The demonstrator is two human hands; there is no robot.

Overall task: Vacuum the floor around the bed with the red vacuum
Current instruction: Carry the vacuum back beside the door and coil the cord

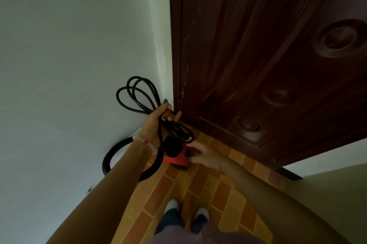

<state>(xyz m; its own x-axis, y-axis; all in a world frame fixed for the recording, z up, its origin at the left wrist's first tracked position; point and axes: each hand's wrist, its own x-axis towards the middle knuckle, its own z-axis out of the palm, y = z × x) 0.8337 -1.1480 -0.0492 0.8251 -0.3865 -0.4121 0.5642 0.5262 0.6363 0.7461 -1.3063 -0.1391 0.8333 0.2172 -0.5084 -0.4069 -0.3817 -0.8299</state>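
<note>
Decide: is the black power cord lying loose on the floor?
No, the left hand grips the looped black cord in the air above the red vacuum.

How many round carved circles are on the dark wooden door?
3. The biggest carved circle sits at the far right of the door, a smaller one below-left of it, the lowest near the bottom edge. Others may lie out of frame.
</note>
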